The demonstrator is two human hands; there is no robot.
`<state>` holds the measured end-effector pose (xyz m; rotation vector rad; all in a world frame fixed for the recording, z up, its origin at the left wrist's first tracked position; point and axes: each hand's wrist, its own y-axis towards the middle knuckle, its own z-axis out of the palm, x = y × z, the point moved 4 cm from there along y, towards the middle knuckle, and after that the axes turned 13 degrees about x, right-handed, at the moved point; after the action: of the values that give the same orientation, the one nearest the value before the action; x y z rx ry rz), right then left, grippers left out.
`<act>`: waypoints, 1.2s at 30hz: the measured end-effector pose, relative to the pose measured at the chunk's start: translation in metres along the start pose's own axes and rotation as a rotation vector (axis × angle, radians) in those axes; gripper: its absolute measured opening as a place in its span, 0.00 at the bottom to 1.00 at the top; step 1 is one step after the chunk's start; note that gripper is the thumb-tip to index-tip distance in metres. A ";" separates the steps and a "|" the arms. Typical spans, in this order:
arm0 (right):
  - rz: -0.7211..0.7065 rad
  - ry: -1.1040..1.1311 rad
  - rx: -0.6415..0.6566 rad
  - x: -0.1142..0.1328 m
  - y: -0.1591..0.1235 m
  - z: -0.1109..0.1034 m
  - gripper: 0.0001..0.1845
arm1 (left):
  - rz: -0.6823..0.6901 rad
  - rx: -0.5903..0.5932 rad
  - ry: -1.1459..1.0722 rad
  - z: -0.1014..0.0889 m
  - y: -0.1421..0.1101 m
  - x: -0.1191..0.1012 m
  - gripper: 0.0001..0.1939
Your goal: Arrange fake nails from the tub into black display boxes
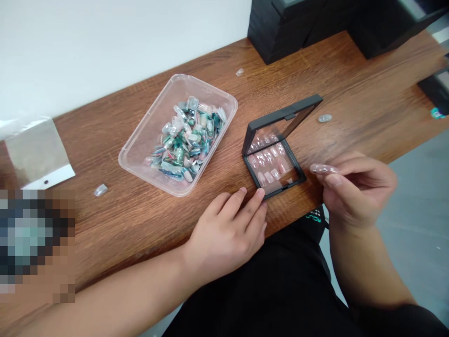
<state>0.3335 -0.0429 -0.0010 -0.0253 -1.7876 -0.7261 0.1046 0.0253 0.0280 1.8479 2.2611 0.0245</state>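
Between the thumb and fingers of my right hand (pixel 356 187) is a shiny pinkish press-on nail (pixel 323 169), held just right of a black display case (pixel 303 177). The case stands open, its clear-windowed lid (pixel 284 122) tilted up. Inside lie two rows of glittery press-on nails (pixel 268 177). My left hand (pixel 229 231) rests flat on the table edge, fingers stretched out, with fingertips at the near left corner of the case. Left of the case, a clear plastic tub (pixel 140 161) holds many loose nails (pixel 189 140) in green, blue and clear tones.
Single loose nails lie on the wooden table (pixel 105 135): one (pixel 324 118) beyond my right hand, one (pixel 239 72) at the back, one (pixel 100 189) at left. Black stacked boxes (pixel 277 32) stand at the back right. A clear plastic bag (pixel 40 150) lies at left beside a blurred-out patch.
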 end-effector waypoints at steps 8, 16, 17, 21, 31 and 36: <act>-0.020 0.126 0.181 -0.001 0.001 -0.001 0.07 | -0.003 0.007 -0.011 0.000 0.002 0.002 0.13; 0.033 0.114 0.131 0.005 0.004 0.008 0.02 | 0.003 0.010 -0.012 -0.002 0.002 0.001 0.13; 0.028 0.092 0.130 0.006 0.004 0.009 0.03 | 0.005 0.009 -0.013 -0.002 0.002 0.001 0.13; 0.002 0.086 0.149 0.003 0.004 0.007 0.04 | 0.005 0.011 -0.012 -0.002 0.002 0.002 0.13; 0.040 0.468 0.601 0.001 0.010 0.003 0.07 | 0.014 0.019 -0.012 0.000 0.001 0.002 0.13; 0.049 0.613 0.650 0.003 0.023 0.004 0.17 | 0.016 0.023 -0.012 -0.001 0.003 0.003 0.12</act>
<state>0.3373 -0.0229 0.0114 0.5314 -1.3430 -0.0639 0.1063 0.0287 0.0294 1.8723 2.2478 -0.0100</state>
